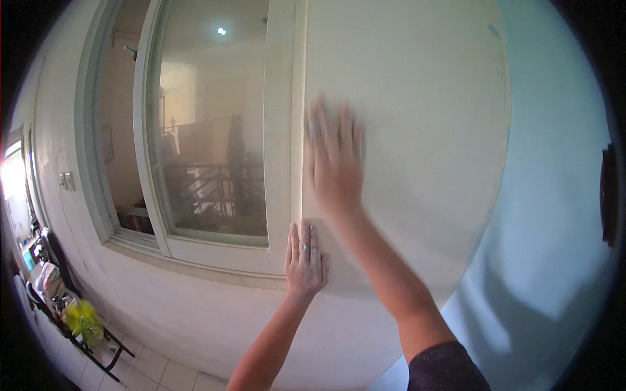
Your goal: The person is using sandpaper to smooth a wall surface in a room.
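My left hand (pixel 306 262) lies with straight fingers against the lower right corner of the white window frame (pixel 279 163), where it meets the wall. Pale dust or paint marks its fingers. Higher up, my right hand (pixel 338 171) is stretched out over the off-white wall (pixel 417 130), just right of the frame's edge. Its fingers are blurred by motion and spread apart. The palm faces the wall, so I cannot tell whether anything thin is under it. The sliding window's glass pane (pixel 212 130) reflects a railing and a bright lamp.
A light blue wall (pixel 554 163) meets the off-white one on the right, with a dark object (pixel 610 195) at its far edge. At the lower left, a dark chair (pixel 59 260) with a yellow-green item (pixel 85 320) stands on the tiled floor (pixel 147 362). A wall switch (pixel 67 181) is above it.
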A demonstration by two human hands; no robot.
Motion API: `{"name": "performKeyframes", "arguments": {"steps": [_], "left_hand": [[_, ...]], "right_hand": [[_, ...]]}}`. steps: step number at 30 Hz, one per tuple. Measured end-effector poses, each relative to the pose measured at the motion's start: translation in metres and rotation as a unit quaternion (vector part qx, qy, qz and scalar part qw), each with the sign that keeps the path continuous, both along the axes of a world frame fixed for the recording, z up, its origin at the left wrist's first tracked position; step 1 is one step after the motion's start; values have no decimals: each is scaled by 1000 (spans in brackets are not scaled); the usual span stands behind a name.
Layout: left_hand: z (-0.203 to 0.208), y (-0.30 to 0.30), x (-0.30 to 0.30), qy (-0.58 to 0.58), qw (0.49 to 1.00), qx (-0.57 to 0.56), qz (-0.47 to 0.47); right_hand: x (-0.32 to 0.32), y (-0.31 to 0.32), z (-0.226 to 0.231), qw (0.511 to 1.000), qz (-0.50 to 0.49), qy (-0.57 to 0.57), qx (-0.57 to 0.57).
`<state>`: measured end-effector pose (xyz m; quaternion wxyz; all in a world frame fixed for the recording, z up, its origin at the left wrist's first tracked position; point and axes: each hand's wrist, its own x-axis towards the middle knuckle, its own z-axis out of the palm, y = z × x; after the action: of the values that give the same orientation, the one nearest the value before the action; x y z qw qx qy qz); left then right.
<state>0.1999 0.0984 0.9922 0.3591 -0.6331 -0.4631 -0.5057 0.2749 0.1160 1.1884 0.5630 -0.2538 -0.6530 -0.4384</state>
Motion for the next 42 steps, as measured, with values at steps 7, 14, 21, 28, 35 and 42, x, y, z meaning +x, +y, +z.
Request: {"name": "performKeyframes", "arguments": {"steps": [7,14,21,28,35,42], "left_hand": [[-4,-3,2,-7,1000,4,-8],[4,4,13,-24,999,2,-28],[-6,1,1,-23,1000,6,-13],[0,3,15,-27,999,2,-27],[-2,10,5,-37,999,6,-31],[-2,12,10,-29,999,9,-22]], "right_hand": [[85,-3,-40,991,-98,-35,-80],[76,22,83,985,-98,99,100],[79,-6,-113,977,-37,-145,-151],[88,24,83,990,-72,40,118],[96,4,-188,983,-31,-27,-181],[157,-144,-517,777,25,54,-626]]}}
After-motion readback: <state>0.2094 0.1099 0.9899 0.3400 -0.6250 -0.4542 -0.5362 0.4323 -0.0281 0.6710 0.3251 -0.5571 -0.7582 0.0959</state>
